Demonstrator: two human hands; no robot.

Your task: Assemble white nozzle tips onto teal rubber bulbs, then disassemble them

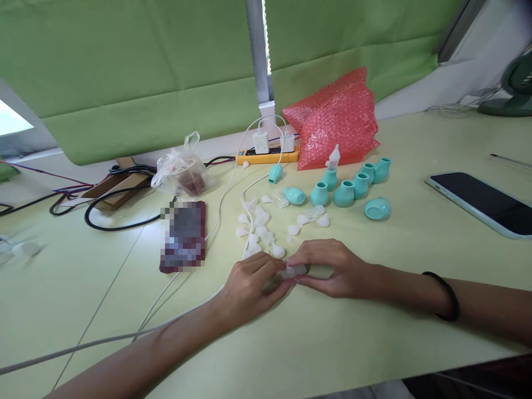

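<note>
My left hand point(257, 282) and my right hand point(330, 269) meet at the middle of the table, fingertips pinched on a small translucent nasal aspirator nozzle point(297, 270). Fingers partly cover it, so I cannot tell whether it is one piece or two. Just beyond lie loose white translucent nozzle parts point(261, 216), with a smaller group point(305, 218) to their right. Behind these, several teal rubber bulbs point(343, 194) stand upright, while a few others, such as one bulb point(377, 209), lie on their sides. One teal bulb point(330, 178) carries a translucent nozzle point(333, 156).
A white cable point(178, 318) runs under my left forearm toward a yellow power strip point(266, 158). Pink bubble wrap point(338, 122) rests at the back. A phone point(484, 202) lies right; a dark red-edged item point(183, 238), blurred, and a plastic bag point(183, 172) lie left.
</note>
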